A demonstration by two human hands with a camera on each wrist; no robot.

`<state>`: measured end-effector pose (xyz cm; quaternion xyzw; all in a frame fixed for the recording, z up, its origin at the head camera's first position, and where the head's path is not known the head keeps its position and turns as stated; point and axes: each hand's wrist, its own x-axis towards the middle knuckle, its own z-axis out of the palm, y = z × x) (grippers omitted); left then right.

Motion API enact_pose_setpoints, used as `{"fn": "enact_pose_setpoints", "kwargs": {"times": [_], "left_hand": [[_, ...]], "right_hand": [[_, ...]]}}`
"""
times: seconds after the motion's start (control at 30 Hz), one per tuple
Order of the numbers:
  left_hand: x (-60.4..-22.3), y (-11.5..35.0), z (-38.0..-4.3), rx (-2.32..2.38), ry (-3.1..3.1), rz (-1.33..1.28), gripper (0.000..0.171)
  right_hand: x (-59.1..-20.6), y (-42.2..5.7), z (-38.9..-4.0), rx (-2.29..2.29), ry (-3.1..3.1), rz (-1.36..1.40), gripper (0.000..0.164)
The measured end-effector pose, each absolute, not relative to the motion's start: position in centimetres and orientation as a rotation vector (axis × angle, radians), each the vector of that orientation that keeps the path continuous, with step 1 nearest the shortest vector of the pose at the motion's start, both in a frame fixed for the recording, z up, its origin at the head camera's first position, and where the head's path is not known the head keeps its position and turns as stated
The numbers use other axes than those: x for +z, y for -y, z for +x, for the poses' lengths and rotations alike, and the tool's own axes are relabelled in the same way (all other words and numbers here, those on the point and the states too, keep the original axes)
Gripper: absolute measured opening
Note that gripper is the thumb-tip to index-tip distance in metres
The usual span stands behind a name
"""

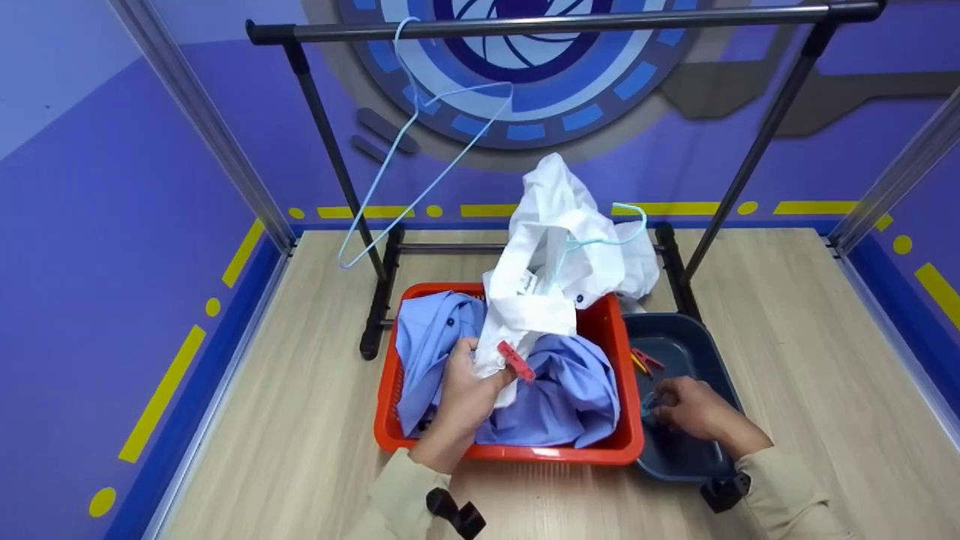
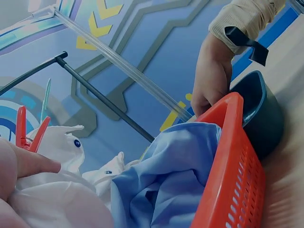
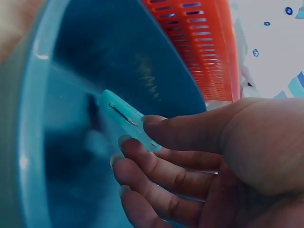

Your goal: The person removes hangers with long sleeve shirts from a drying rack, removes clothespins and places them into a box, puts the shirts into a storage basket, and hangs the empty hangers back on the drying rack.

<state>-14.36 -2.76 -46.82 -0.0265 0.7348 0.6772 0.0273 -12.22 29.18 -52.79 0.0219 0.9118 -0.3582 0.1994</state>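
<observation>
My left hand (image 1: 469, 390) grips the white shirt (image 1: 536, 315) by its edge, over the red basket. A red clothespin (image 1: 516, 361) is clipped on the cloth beside the fingers; its two handles stand up in the left wrist view. The hook of a light blue hanger (image 1: 631, 223) pokes out of the shirt. Down in the dark blue basin (image 1: 679, 461), my right hand (image 1: 697, 409) pinches a teal clothespin (image 3: 124, 116) between thumb and fingers. A red clothespin (image 1: 649, 360) and a yellow one lie by the basin's left wall.
Blue shirts (image 1: 562, 412) fill much of the red basket (image 1: 536, 452), which stands against the basin. Behind them rises a black clothes rack (image 1: 562, 24), with an empty blue hanger (image 1: 435, 202) on its bar. Purple walls enclose the wooden table (image 1: 300, 360).
</observation>
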Motion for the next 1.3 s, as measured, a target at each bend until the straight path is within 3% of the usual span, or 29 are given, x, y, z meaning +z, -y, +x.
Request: {"fn": "enact_pose_setpoints", "kwargs": {"times": [0.8, 1.03, 1.3], "left_hand": [[-46.2, 0.5, -13.8, 2.222, -2.058, -0.203, 0.043], [-46.0, -0.1, -13.6, 2.253, -2.019, -0.249, 0.045], [-46.3, -0.6, -13.6, 2.308, -1.986, -0.246, 0.043]], "right_hand": [[-53.0, -29.5, -12.5, -0.86, -2.719, 0.031, 0.029], [-52.3, -29.2, -12.6, -0.971, -2.791, 0.172, 0.02], [-50.7, -28.4, -12.6, -1.197, -2.913, 0.326, 0.041]]}}
